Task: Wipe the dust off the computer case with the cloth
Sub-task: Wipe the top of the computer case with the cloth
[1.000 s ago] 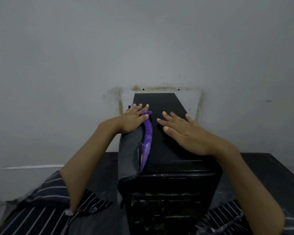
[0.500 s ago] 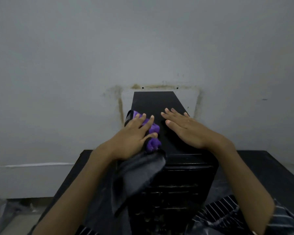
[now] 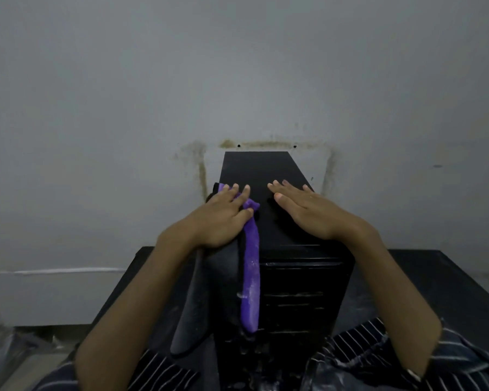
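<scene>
Head view: a black case (image 3: 261, 176) stands upright on a dark table (image 3: 446, 280), its far end close against a grey wall (image 3: 237, 66) that bears a brownish stained outline just behind it. The near, front face of the case shows dusty horizontal slats.

The left hand (image 3: 219, 218) lies palm down along the left edge of the case top, fingers stretched forward and only slightly bent, pressing the cloth (image 3: 250, 266) onto the panel — a flat press, not a closed fist. The cloth is grey on one side and purple on the other; a bunch of purple shows under and just beyond the fingers, and the rest trails back over the near left corner of the top and hangs down the front face, speckled with pale dust.

The right hand (image 3: 308, 210) rests flat on the right half of the top, fingers straight and together, thumb out toward the middle, holding nothing — it touches only the panel. The two hands are near each other but apart. Both forearms reach forward from striped sleeves (image 3: 364, 351) at the bottom edge
</scene>
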